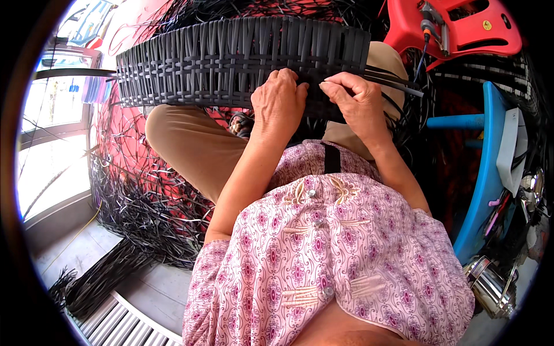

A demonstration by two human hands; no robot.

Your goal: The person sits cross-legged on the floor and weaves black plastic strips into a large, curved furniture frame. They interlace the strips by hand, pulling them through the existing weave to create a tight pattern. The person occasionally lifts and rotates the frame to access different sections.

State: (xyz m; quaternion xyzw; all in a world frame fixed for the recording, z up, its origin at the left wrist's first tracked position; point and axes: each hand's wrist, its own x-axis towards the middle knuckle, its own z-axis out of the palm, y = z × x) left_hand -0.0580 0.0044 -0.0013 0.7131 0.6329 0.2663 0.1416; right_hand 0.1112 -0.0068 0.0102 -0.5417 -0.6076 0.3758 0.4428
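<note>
A long woven panel [196,63] of flat black strips on a frame lies across my knees. My left hand [279,101] is closed at the panel's near edge, its fingers curled over the weave. What it grips is hidden by the fingers. Just to its right, my right hand [358,101] has thumb and forefinger pinched together over the dark weave. Anything between those fingertips is too small to make out. Loose strip ends [398,83] stick out past the panel's right end, and another strip [75,73] juts from the left end.
Tangled black strips [150,196] cover the red floor on the left. A red plastic chair [456,29] with a corded tool [428,29] on it stands at the far right. Nearer on the right are a blue stool [487,173] and a metal pot [490,285]. A white slatted rack [124,323] lies lower left.
</note>
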